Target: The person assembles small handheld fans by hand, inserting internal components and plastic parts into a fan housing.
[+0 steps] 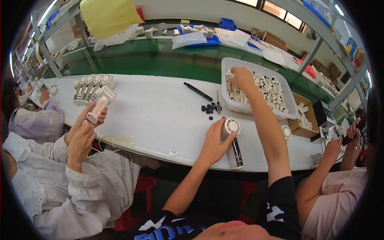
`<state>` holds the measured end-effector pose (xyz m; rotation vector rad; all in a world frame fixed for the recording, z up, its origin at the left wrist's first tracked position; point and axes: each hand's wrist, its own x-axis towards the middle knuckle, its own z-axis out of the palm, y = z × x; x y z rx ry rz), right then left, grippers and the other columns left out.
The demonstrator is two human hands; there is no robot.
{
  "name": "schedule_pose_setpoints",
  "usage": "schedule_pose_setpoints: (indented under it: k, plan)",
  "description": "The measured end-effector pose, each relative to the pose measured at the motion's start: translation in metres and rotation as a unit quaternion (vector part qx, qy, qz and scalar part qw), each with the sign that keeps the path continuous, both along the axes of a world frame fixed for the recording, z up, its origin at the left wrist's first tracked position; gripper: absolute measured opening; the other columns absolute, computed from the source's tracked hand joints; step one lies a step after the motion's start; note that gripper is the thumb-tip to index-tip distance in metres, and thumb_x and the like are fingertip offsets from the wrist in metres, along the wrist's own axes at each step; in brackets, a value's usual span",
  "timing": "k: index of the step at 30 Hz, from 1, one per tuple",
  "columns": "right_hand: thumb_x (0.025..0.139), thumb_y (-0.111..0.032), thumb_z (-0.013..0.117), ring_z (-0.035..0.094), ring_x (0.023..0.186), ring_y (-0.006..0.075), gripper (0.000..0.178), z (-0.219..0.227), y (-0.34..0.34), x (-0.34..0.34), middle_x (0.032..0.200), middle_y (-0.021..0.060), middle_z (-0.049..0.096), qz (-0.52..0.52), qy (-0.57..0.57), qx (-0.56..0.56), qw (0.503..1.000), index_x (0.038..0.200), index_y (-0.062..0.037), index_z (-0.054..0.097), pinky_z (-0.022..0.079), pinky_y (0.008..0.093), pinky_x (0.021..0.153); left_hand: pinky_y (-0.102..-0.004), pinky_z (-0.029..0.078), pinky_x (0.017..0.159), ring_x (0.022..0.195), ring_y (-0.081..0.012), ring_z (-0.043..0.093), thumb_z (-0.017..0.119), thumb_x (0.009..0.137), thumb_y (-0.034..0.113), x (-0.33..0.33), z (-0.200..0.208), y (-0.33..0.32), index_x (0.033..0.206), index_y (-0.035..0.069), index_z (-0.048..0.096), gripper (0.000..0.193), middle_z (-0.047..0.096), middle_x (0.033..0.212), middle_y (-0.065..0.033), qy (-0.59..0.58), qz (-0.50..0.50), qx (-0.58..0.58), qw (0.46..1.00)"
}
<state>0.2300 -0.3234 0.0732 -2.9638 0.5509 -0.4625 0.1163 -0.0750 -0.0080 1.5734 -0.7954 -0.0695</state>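
Right of centre in the frame, the left hand [215, 143] was curled around the head of a white handheld fan [236, 150], whose open handle slanted toward the table's near edge. At the upper right, the right hand [242, 78] dipped into a white plastic bin [293, 111] of small white parts [269, 89], fingers bent; whether they gripped one could not be told. Black discs [209, 109] and a screwdriver [219, 106] lay between.

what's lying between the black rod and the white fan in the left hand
In the head view, small black discs and a screwdriver lie between the black rod and the white fan.
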Motion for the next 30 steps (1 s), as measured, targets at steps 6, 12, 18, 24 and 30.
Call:
schedule_pose_setpoints:
  k: [6, 12, 18, 24, 30]
  plan:
    - [0.076, -0.029, 0.077, 0.067, 0.077, 0.0269, 0.041, 0.035, 0.060, -0.130, 0.087, 0.0175, 0.069, -0.053, -0.255, 0.229, 0.938, 0.099, 0.0014, 0.061, 0.051, 0.0357, 0.066, -0.0403, 0.041, 0.104, 0.120, -0.0370, 0.054, 0.066, 0.093, 0.030, 0.004, -0.001, 0.002, 0.134, -0.006, 0.047, 0.058, 0.054, 0.130, -0.0231, 0.050, -0.045, -0.012, 0.998]
    - [0.077, -0.014, 0.081, 0.060, 0.077, 0.0197, 0.028, -0.057, 0.117, -0.257, 0.092, 0.0101, 0.065, -0.034, -0.286, 0.111, 0.951, 0.100, -0.0044, 0.068, 0.047, 0.0296, 0.066, -0.0348, 0.041, 0.103, 0.119, -0.0246, 0.055, 0.065, 0.095, 0.024, 0.003, 0.001, 0.000, 0.136, -0.004, 0.048, 0.052, 0.059, 0.127, -0.0167, 0.055, -0.038, -0.029, 0.997]
    - [0.076, -0.018, 0.082, 0.054, 0.082, 0.0208, 0.032, -0.053, 0.111, -0.282, 0.104, 0.0085, 0.058, -0.004, -0.170, 0.125, 0.977, 0.105, -0.0087, 0.073, 0.044, 0.0289, 0.069, -0.0380, 0.041, 0.103, 0.121, -0.0321, 0.054, 0.063, 0.096, 0.028, 0.001, 0.004, 0.003, 0.136, -0.004, 0.046, 0.054, 0.055, 0.131, -0.0205, 0.071, -0.054, -0.025, 0.996]
    - [0.077, -0.014, 0.079, 0.055, 0.087, 0.0246, 0.029, -0.047, 0.118, -0.283, 0.099, 0.0099, 0.059, 0.047, -0.133, 0.160, 0.977, 0.104, -0.0086, 0.072, 0.048, 0.0342, 0.076, -0.0376, 0.041, 0.104, 0.121, -0.0315, 0.055, 0.062, 0.096, 0.029, -0.002, 0.001, 0.008, 0.136, -0.005, 0.047, 0.054, 0.055, 0.131, -0.0201, 0.058, -0.031, -0.015, 0.998]
    - [0.080, -0.010, 0.075, 0.058, 0.091, 0.0269, 0.027, -0.070, 0.141, -0.268, 0.102, 0.0118, 0.061, -0.112, -0.259, 0.176, 0.943, 0.106, -0.0066, 0.071, 0.049, 0.0355, 0.078, -0.0366, 0.041, 0.103, 0.120, -0.0306, 0.056, 0.062, 0.096, 0.028, -0.002, 0.004, 0.009, 0.134, -0.006, 0.051, 0.052, 0.058, 0.129, -0.0205, 0.073, -0.026, -0.028, 0.997]
